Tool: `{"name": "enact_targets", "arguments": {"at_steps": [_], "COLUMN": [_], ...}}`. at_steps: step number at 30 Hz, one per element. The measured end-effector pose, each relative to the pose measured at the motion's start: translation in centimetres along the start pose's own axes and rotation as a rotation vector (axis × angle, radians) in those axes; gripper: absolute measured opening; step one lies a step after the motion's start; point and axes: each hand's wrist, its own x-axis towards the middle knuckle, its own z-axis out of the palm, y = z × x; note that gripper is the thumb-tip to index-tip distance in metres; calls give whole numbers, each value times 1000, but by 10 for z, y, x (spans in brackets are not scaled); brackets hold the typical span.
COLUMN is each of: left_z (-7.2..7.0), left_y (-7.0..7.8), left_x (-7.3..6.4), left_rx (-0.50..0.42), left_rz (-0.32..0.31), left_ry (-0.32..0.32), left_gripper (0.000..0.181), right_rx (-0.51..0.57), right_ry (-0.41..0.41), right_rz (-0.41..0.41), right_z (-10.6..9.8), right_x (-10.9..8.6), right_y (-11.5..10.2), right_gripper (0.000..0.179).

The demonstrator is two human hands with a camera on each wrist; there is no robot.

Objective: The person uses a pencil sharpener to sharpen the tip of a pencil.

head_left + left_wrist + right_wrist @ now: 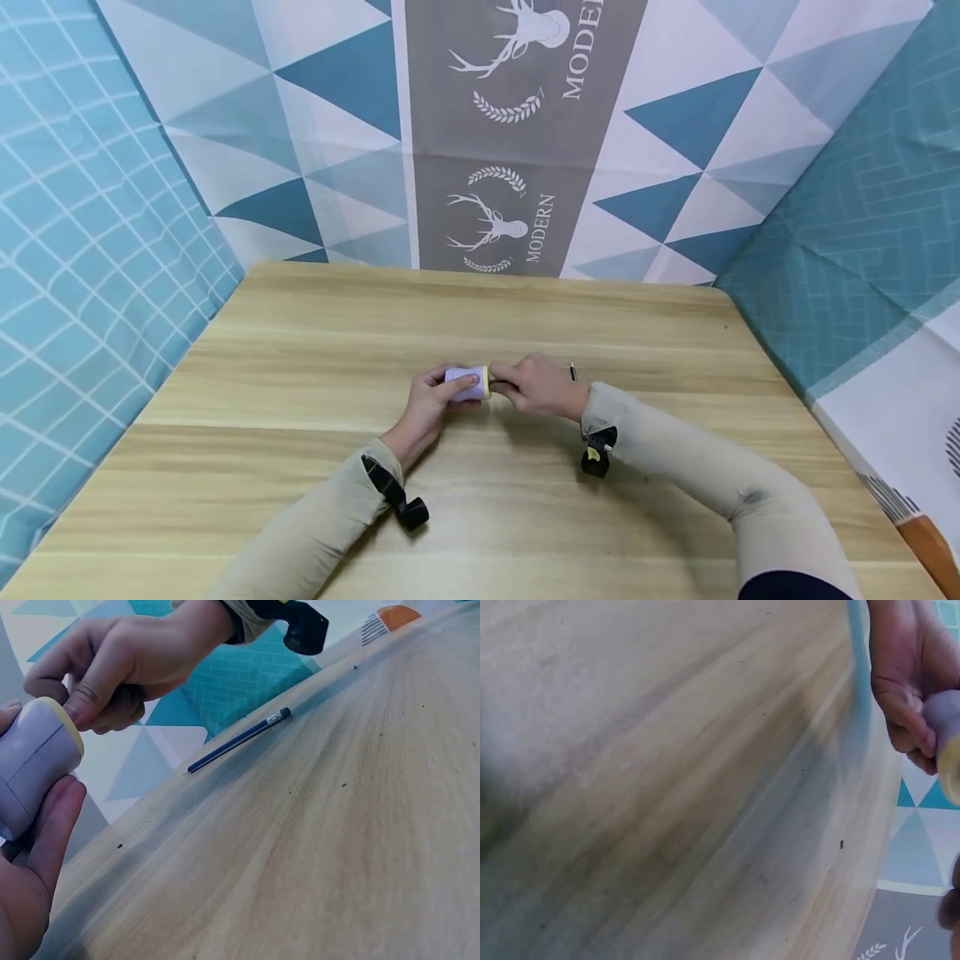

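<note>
In the head view my left hand [435, 400] grips a small lavender cylinder with a yellow end [467, 383], its thumb laid along the side. The cylinder lies on its side in the fingers, the yellow end facing my right hand [536, 385]. The right hand's fingers are curled, with the index finger and thumb close by the yellow end; what lies between them is hidden. In the left wrist view the right thumb is by the yellow rim [73, 735]. A dark blue pencil [240, 740] with a silver band lies on the table beyond.
Beneath both hands is a wood-grain table [300, 467], dotted with tiny dark specks [344, 785]. Patterned cloths stand behind it and at both sides, including a blue grid cloth [75, 208] at left. Black straps with small cameras [596, 454] hang at both wrists.
</note>
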Motion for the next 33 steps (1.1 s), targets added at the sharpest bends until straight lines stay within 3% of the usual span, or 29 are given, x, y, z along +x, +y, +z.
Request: {"name": "enact_targets", "arguments": {"at_steps": [4,8,14,19,23,26,29,33], "left_z": [1,0,1,1,0,0,0,-1], "left_y": [-2,-4,-4,-3,-3,-3,-2,-2], "left_x": [0,-1,-1,-1,0,0,1,0], "left_rx": [4,5,8,15,33,43,39,27], "left_rz": [-4,-6,-9,7,25,30,31,33], "left_ry": [21,37,35,16,-7,-12,-10,-4], "left_gripper": [13,13,14,17,17,17,17,17], "right_rx": [261,511,902,1193,1349,1406,1367,1195], "right_ry": [-145,-212,-243,-318,-410,-458,-463,-434], "right_rz": [291,548,816,1018,1117,1152,1131,1041], "right_z": [-8,-13,-17,-19,-20,-22,-25,-28], "right_x": [5,12,16,17,18,19,20,19], "right_y": [-5,-9,-9,-4,0,2,1,-2], "right_gripper": [21,21,28,30,27,22,21,25]}}
